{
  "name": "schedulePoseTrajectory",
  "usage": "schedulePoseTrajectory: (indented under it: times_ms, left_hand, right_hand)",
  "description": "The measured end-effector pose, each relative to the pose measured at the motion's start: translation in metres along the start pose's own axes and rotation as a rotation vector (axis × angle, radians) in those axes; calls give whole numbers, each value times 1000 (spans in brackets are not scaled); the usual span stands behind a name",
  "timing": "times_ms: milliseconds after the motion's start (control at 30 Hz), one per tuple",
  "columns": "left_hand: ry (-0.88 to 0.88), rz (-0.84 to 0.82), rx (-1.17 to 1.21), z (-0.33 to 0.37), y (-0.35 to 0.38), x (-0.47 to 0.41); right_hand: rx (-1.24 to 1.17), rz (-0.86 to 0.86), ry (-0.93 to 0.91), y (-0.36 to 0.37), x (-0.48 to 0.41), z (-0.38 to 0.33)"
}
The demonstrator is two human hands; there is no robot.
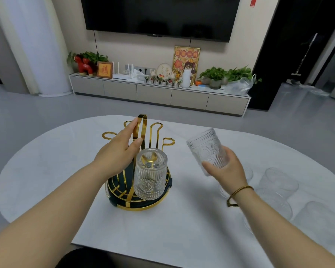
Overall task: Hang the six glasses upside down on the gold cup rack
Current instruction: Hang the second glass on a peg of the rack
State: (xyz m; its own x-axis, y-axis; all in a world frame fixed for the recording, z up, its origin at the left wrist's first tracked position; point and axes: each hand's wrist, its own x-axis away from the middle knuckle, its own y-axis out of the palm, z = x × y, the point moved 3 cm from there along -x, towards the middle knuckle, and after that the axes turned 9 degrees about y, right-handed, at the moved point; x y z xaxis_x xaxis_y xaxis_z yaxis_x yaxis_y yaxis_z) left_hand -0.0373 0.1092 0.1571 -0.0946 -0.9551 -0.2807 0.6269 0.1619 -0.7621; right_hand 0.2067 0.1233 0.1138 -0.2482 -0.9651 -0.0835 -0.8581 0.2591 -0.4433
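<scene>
1. The gold rack (141, 167) stands on the white table (46, 171), a little left of the table's middle, on a round dark base with a gold rim.
2. One glass (150, 174) hangs upside down on the rack's prong at about 5 o'clock from the tall centre handle, its thick bottom facing up.
3. The other prongs that show, looping out from about 9 to 3 o'clock, are bare.
4. The left hand (117, 151) is at the handle with fingers spread loosely, the fingertips lying against the gold loop and the thumb near its lower part; whether it truly grips the handle cannot be told.
5. The right hand (225, 169) pinches a second glass (206, 147) round its lower end, thumb on the near side, fingers behind. This glass is in the air at 3 o'clock from the rack, tilted, apart from it.
6. A cord bracelet (238, 193) sits on the right wrist.
7. More glasses (277, 187) rest on the table at about 4 o'clock from the rack, partly hidden by the right arm.
</scene>
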Motion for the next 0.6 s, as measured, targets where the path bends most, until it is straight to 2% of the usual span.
schedulePoseTrajectory:
  times_ms: [200,300,600]
  left_hand:
    - [-23,34,-284,-14,4,4]
    - [6,75,-316,-14,6,3]
    - [63,99,-325,-19,5,3]
  right_hand:
    - [500,-223,-143,-27,-6,-68]
    - [677,-318,-199,-20,-13,-98]
    - [811,-411,-236,35,-22,-121]
